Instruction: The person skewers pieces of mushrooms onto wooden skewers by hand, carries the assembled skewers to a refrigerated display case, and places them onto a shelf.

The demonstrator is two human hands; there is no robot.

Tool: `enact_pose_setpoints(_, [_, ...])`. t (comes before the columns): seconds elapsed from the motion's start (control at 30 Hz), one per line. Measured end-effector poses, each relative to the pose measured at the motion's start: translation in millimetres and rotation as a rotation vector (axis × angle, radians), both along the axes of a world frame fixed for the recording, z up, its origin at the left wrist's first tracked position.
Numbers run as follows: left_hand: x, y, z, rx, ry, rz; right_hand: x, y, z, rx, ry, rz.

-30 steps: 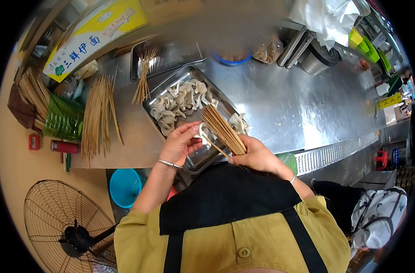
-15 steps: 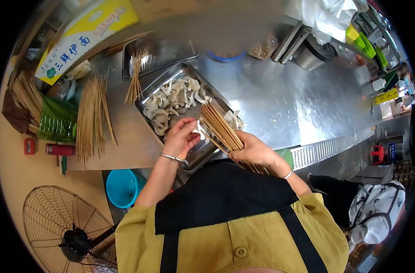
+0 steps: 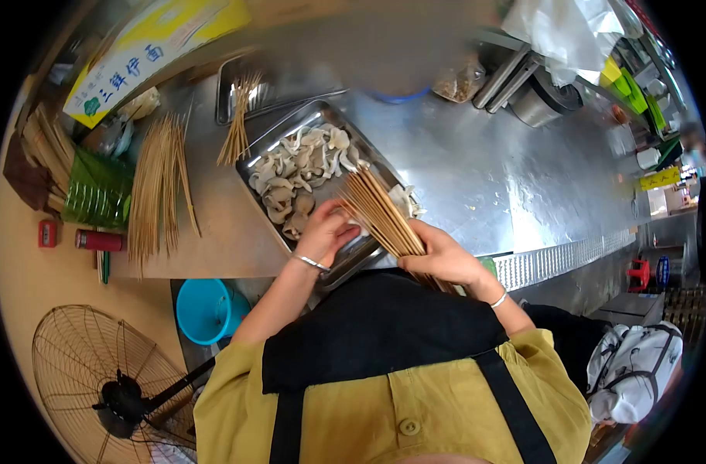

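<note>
Clasping a thick bundle of skewers [image 3: 384, 213] in the right hand [image 3: 444, 255], pressing with the thumb and pointing the tips towards 11 o'clock, out over the steel tray [image 3: 331, 188]! Bending the fingers of the left hand [image 3: 326, 232] close by the bundle, on its 9 o'clock side, above the tray's near part; can't tell whether pinching anything at those fingertips. Wearing 1 bangle [image 3: 312, 263] on each wrist.

Moving outward now, reading the clock from the middle of the tray, with 12 away from the body. Seeing a pile of pale mushrooms [image 3: 302, 166] spreading inside the tray from 9 round to 12, and a smaller clump of mushrooms [image 3: 405, 201] peeping out at 3, partly hidden behind the bundle.

Going wider along the metal counter [image 3: 476, 185]: spotting a small sheaf of skewers [image 3: 241, 116] between 10 and 11, lying across the rim of a 2nd tray [image 3: 291, 89]; a larger sheaf of skewers [image 3: 155, 193] at 9, and a green-wrapped bundle [image 3: 97, 189] past it; a yellow and white box [image 3: 136, 66] at 10. Swinging over to a lidded metal pot [image 3: 535, 100] at 2. Dropping below the counter's edge: picking out a turquoise bucket [image 3: 206, 311] between 7 and 8, a wire-caged fan [image 3: 121, 402] farther out that way, and a person in a white patterned top [image 3: 635, 375] at 4.
</note>
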State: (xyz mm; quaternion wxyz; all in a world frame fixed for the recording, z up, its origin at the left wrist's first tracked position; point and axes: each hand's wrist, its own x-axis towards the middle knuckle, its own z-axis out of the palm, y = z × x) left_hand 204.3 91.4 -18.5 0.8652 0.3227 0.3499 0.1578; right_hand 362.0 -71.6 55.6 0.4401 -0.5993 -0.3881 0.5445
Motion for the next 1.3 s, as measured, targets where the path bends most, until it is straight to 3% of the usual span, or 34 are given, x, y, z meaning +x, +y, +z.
enact_pose_setpoints(0.07, [-1.3,-1.4,-9.0,-0.004,-0.013,-0.022,-0.7,-0.1,4.0,-0.096,0.367,0.007])
enact_pose_setpoints(0.17, [-11.6,8.1,3.8,0.028,0.117,-0.085,5.3,-1.0,-16.1,-0.145,0.380,-0.041])
enact_pose_setpoints(0.23, [-34.7,29.1,2.4,0.296,0.273,-0.050,4.2,1.4,-15.7,-0.153,0.393,-0.102])
enact_pose_setpoints(0.27, [-55.3,48.5,-30.1,0.589,0.354,0.027,7.3,3.5,-14.1,-0.167,0.394,-0.116])
enact_pose_setpoints(0.3, [-60.4,55.7,-31.3,0.882,0.430,0.104,10.2,5.5,-13.0,-0.181,0.395,-0.129])
enact_pose_setpoints(0.33, [-63.5,59.5,-32.6,0.883,0.431,0.105,12.6,7.7,-12.8,-0.193,0.376,-0.127])
enact_pose_setpoints(0.4, [-67.9,62.3,-22.0,1.356,0.908,-0.033,13.9,13.0,-14.1,-0.174,0.346,-0.117])
enact_pose_setpoints(0.43, [-62.2,60.1,-21.9,1.357,0.910,-0.027,14.0,15.1,-15.8,-0.152,0.316,-0.108])
enact_pose_setpoints(0.5, [-43.8,57.2,-24.0,1.659,1.183,-0.270,10.8,15.2,-18.1,-0.140,0.352,-0.102])
enact_pose_setpoints(0.57, [-34.0,60.0,-45.0,1.686,1.215,-0.311,5.8,14.2,-12.6,-0.150,0.377,-0.101])
enact_pose_setpoints(0.77, [-13.4,62.0,-51.9,1.522,1.340,-0.359,1.4,4.0,8.0,-0.072,0.301,-0.079])
enact_pose_setpoints(0.97, [-17.0,57.4,-40.3,1.349,1.162,-0.081,1.0,5.4,1.6,-0.065,0.162,-0.026])
enact_pose_setpoints(1.03, [-37.1,69.9,-57.5,0.902,0.641,0.095,0.5,7.8,-6.7,-0.092,0.025,-0.050])
enact_pose_setpoints(1.07, [-47.4,75.6,-59.4,0.333,0.352,0.135,-0.9,9.6,-9.8,-0.091,0.029,-0.048])
enact_pose_setpoints(1.1, [-50.2,68.3,-42.5,0.332,0.357,0.140,-2.5,11.3,-12.3,-0.099,-0.001,-0.052])
enact_pose_setpoints(1.17, [-53.7,50.3,-4.0,-0.163,-0.053,0.327,-4.9,15.4,-12.8,-0.104,-0.031,-0.052])
enact_pose_setpoints(1.3, [-60.6,48.3,-14.0,-0.185,-0.219,0.257,-7.1,19.2,-9.3,-0.101,-0.131,0.027])
